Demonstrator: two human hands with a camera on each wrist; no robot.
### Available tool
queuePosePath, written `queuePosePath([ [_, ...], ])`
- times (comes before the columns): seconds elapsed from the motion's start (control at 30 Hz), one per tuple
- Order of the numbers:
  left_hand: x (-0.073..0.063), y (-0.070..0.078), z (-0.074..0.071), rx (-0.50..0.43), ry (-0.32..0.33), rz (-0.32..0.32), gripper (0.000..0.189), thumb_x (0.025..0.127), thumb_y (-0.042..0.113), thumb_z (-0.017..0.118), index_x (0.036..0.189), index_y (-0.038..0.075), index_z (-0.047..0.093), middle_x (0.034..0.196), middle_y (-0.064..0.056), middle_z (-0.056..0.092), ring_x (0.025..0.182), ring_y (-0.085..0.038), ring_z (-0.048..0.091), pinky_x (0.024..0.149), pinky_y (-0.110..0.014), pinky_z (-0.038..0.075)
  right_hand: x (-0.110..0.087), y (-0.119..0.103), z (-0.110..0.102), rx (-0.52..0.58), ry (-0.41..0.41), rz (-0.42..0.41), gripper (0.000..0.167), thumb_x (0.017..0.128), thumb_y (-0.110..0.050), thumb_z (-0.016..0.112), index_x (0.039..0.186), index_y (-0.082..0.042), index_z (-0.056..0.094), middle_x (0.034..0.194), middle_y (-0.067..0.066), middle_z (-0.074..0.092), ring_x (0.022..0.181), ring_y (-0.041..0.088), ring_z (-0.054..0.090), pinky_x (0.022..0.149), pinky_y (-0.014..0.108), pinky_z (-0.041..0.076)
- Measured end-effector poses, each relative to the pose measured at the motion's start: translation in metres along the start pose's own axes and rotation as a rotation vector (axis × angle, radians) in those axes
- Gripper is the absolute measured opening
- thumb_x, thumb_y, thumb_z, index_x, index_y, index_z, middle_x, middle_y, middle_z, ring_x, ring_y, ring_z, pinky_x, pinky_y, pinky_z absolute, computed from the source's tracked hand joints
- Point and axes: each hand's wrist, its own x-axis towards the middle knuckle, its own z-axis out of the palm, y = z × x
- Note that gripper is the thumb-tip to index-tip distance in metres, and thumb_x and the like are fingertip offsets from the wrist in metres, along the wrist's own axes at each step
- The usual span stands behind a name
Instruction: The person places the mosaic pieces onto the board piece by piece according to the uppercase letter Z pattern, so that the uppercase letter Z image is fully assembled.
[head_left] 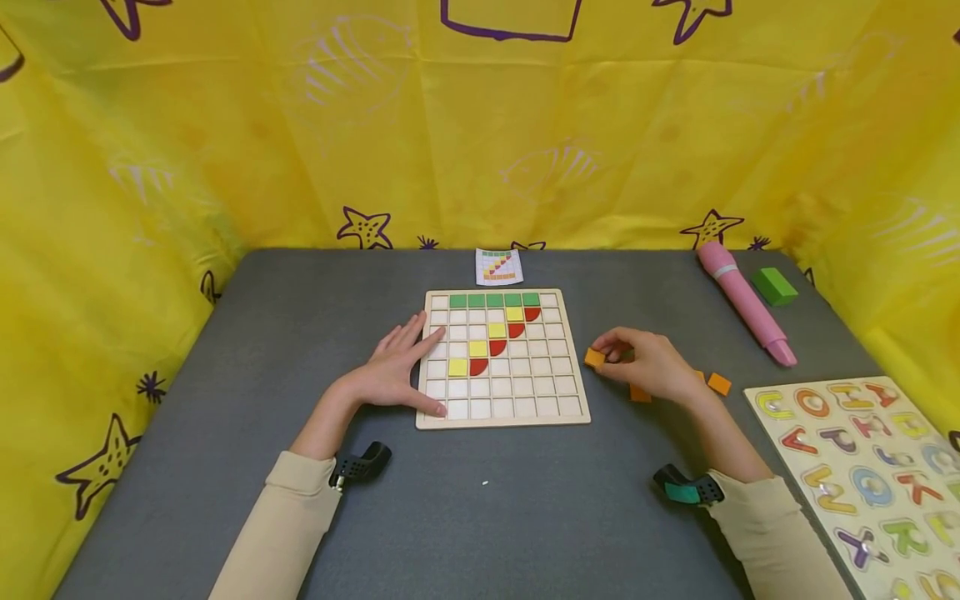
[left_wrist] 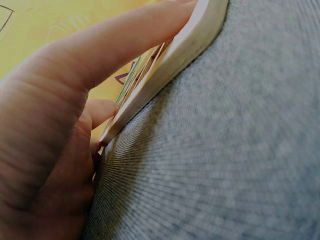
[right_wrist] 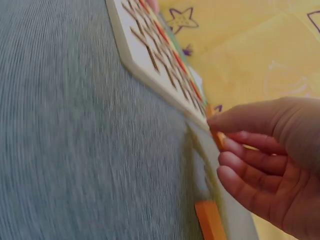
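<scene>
A wooden grid board (head_left: 503,408) lies mid-table, with green squares (head_left: 495,300) along its top row and yellow squares (head_left: 477,349) beside red quarter-circles (head_left: 497,347) in a diagonal. My left hand (head_left: 390,367) rests on the board's left edge, fingers spread and thumb at the lower left corner. Just right of the board, my right hand (head_left: 648,362) pinches an orange square tile (head_left: 594,357) between thumb and fingers; the right wrist view shows the tile (right_wrist: 217,132) edge-on. Another orange tile (head_left: 640,394) lies under that hand, partly hidden, and one more orange tile (head_left: 719,383) beside the wrist.
Behind the board lies a small pattern card (head_left: 498,267). At the right are a pink marker-shaped stick (head_left: 750,308), a green block (head_left: 774,287) and a wooden letter puzzle (head_left: 847,467). A yellow curtain (head_left: 480,125) surrounds the grey table (head_left: 480,533).
</scene>
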Motion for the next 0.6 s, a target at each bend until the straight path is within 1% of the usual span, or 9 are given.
queuePosePath([
  [0.1,0.000,0.000,0.000,0.001,0.003,0.004,0.124,0.064,0.065,0.080,0.158,0.016,0.014,0.162,-0.012,-0.011,0.148,-0.027,-0.010,0.114,-0.055,-0.001,0.004,-0.010,0.005,0.059,-0.007,0.007,0.028,0.085,-0.021,0.077,0.109,-0.008,0.069,0.091,0.000,0.066,0.085,0.016,0.059,0.077,0.030,0.050],
  [0.2,0.000,0.000,0.000,0.000,0.005,0.010,0.125,0.064,0.065,0.081,0.158,0.016,0.014,0.162,-0.012,-0.011,0.148,-0.026,-0.010,0.115,-0.053,-0.001,0.008,-0.024,0.013,0.113,-0.023,-0.010,0.029,0.084,-0.020,0.079,0.108,-0.007,0.068,0.090,0.001,0.065,0.084,0.017,0.058,0.076,0.029,0.051],
  [0.33,-0.001,0.000,-0.001,-0.002,0.007,0.018,0.125,0.064,0.065,0.081,0.158,0.016,0.014,0.162,-0.012,-0.011,0.148,-0.026,-0.011,0.115,-0.052,-0.001,0.015,-0.044,0.030,0.168,-0.044,-0.064,0.027,0.082,-0.019,0.080,0.104,-0.009,0.069,0.088,-0.001,0.065,0.083,0.016,0.058,0.075,0.030,0.051],
  [0.47,-0.001,0.000,-0.001,0.000,0.003,0.014,0.125,0.064,0.066,0.080,0.158,0.017,0.014,0.162,-0.012,-0.011,0.148,-0.026,-0.011,0.115,-0.052,-0.001,0.022,-0.062,0.051,0.213,-0.079,-0.120,0.024,0.081,-0.018,0.082,0.099,-0.011,0.069,0.086,-0.003,0.064,0.082,0.015,0.058,0.075,0.030,0.052],
  [0.6,-0.001,0.001,-0.001,0.001,-0.002,0.002,0.125,0.064,0.068,0.079,0.158,0.017,0.013,0.162,-0.012,-0.012,0.148,-0.025,-0.011,0.115,-0.052,-0.002,0.030,-0.076,0.072,0.216,-0.095,-0.179,0.021,0.079,-0.016,0.083,0.093,-0.013,0.069,0.083,-0.004,0.064,0.078,0.013,0.058,0.074,0.028,0.053],
])
